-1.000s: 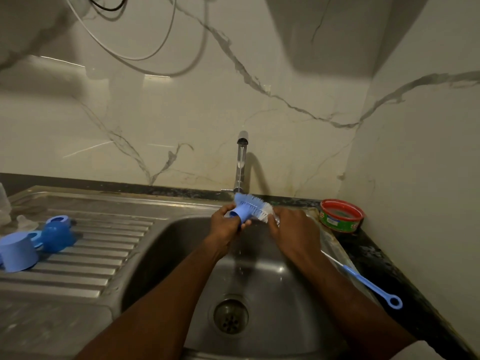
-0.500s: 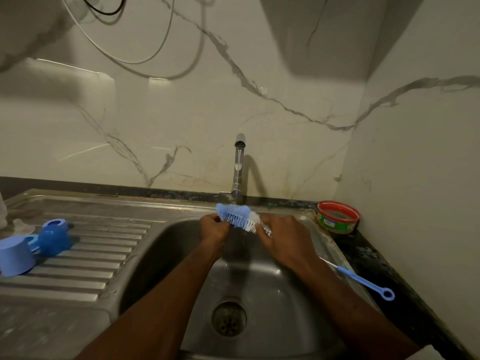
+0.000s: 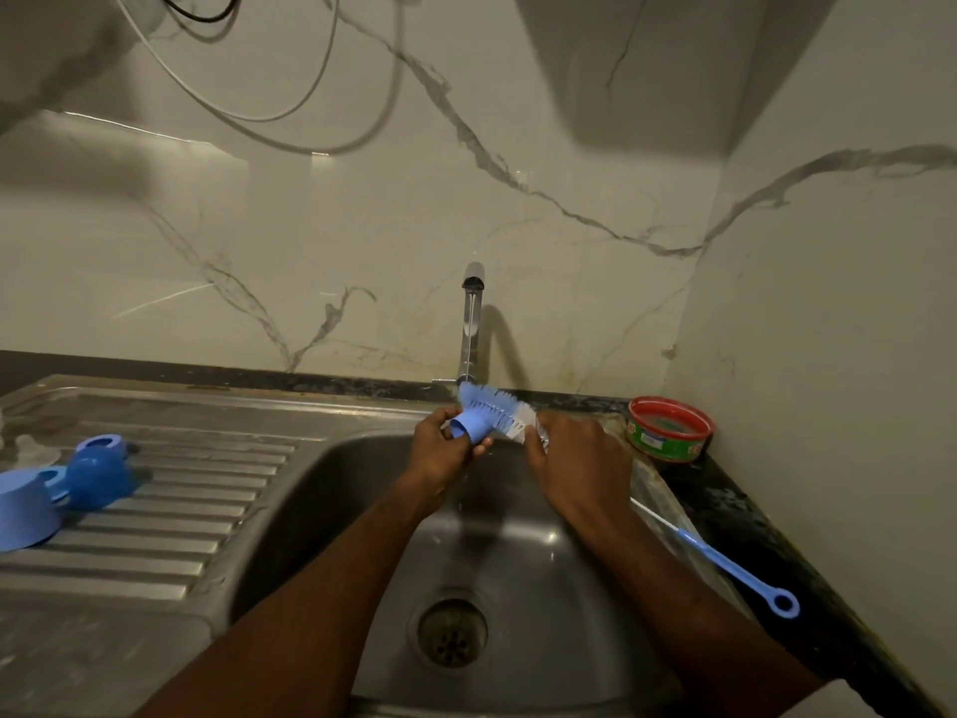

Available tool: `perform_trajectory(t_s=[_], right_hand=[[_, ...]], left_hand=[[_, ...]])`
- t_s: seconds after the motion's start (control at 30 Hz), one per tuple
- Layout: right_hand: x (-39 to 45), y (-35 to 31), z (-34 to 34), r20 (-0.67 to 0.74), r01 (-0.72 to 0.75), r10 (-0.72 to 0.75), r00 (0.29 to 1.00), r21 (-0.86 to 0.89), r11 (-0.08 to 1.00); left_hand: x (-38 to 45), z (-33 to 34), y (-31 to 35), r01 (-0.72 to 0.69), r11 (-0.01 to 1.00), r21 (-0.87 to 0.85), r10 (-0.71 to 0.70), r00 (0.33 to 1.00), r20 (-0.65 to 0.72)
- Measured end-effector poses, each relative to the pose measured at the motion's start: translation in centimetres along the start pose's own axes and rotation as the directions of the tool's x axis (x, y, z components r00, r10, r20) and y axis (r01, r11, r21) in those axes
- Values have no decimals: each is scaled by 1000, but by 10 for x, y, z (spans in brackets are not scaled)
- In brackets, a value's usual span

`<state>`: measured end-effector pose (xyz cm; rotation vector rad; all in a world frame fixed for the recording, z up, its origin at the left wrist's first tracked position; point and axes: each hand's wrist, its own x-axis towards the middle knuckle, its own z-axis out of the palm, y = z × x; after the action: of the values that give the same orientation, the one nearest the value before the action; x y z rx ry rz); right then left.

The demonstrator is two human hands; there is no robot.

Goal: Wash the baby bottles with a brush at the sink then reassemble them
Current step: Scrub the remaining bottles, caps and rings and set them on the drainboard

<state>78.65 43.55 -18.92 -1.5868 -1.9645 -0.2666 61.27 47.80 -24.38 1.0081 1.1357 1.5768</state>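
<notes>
- Blue bottle parts (image 3: 77,479): lying on the draining rack, far left.
- Left hand (image 3: 449,448): gripping a blue collar (image 3: 472,426) over the sink (image 3: 331,489).
- Brush (image 3: 497,409): bristles against the collar.
- Right hand (image 3: 577,461): curled round the brush shaft.
- Red tub (image 3: 669,428): on the surface, right.

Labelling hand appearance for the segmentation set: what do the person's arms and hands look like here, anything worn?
Both forearms are bare down to the left hand and right hand: no gloves, and no watch, ring or band that I can make out. A sliver of pale fabric shows at the frame's bottom right, near the right arm; whether it is clothing, I cannot tell.
</notes>
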Motion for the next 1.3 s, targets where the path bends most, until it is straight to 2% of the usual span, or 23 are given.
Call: perform_trajectory(t_s=[0.13, 0.27, 0.43, 0.53, 0.63, 0.7, 0.77, 0.87, 0.93, 1.07, 1.2, 1.27, 1.3], right_hand=[[3, 2, 2, 26, 6, -6, 1000, -18, 1000], [0, -2, 3, 101, 176, -182, 978, 65, 982], [8, 5, -2, 18, 59, -59, 998, 0, 998], [3, 5, -2, 71, 135, -141, 987, 80, 988], [2, 5, -5, 94, 162, -166, 982, 53, 985], [7, 9, -6, 77, 95, -94, 993, 2, 996], [9, 13, -5, 63, 82, -81, 995, -12, 997], [4, 11, -3, 47, 154, -158, 986, 80, 985], [3, 8, 0, 60, 180, -186, 981, 104, 978], [9, 12, 2, 25, 83, -84, 996, 24, 996], [4, 12, -3, 92, 164, -177, 980, 136, 977], [4, 11, -4, 108, 155, -170, 979, 138, 978], [5, 12, -3, 104, 121, -134, 985, 121, 985]], left_hand=[[5, -2, -7, -54, 994, 95, 66, 989, -132], [4, -7, -11, -17, 991, 134, 40, 984, -171], [3, -3, -5, -11, 997, 75, 19, 995, -101], [-7, 2, -1, 31, 997, -71, -31, 1000, 0], [-6, -1, 3, 55, 987, -149, -46, 997, 63], [-3, 0, 3, 73, 992, -105, -69, 997, 46], [-1, 0, 0, 38, 999, 17, -37, 999, -12], [1, -6, -5, -13, 991, 135, 25, 996, -85], [1, -11, -7, -29, 988, 153, 47, 993, -111], [1, -11, -9, -73, 959, 275, 107, 988, -111], [-4, -12, -5, -148, 956, 253, 170, 983, -67], [-8, -9, 0, -132, 959, 249, 148, 988, -45], [-9, -6, 2, -101, 975, 195, 107, 994, -20]])
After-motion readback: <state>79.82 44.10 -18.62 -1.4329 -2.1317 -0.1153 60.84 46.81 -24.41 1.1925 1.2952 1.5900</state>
